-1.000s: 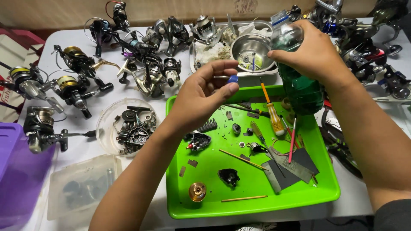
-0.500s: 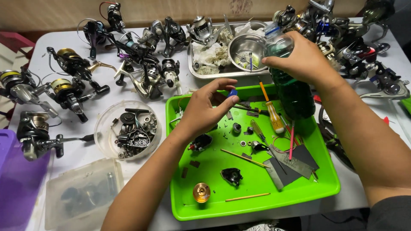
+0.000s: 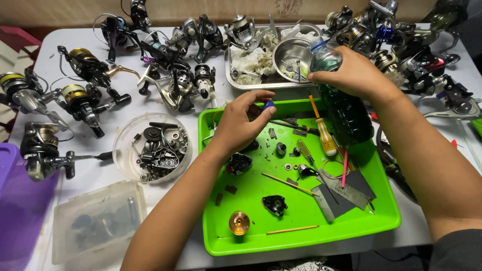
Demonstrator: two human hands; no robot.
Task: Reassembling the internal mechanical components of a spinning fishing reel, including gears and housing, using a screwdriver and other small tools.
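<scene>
Nearest the camera, a green tray point(image 3: 301, 241) sits on the white table point(image 3: 100, 45). Along its near edge lie a gold spool point(image 3: 239, 223), a thin wooden stick point(image 3: 292, 230) and a small black part point(image 3: 275, 204); grey sheets point(image 3: 346, 190) lie toward its right side. Farther in are washers, a pink stick point(image 3: 344, 168) and a yellow-handled screwdriver point(image 3: 323, 131).

The left hand point(image 3: 240, 125) hovers over the tray's far left corner, thumb and fingertips pinched together on a small blue cap point(image 3: 268, 105). The right hand point(image 3: 351, 73) is closed around the neck of a dark green bottle point(image 3: 346, 113) — the bottle leans over the tray's far edge, its mouth toward a steel bowl point(image 3: 293, 57). The two hands are apart.

Left of the tray stand a round clear dish point(image 3: 123, 150) of black parts, a clear lidded box point(image 3: 95, 221) and a purple bin point(image 3: 20, 211). Beyond, the bowl rests in a metal tray point(image 3: 236, 83) with rags, and fishing reels point(image 3: 90, 85) crowd the table's far side.
</scene>
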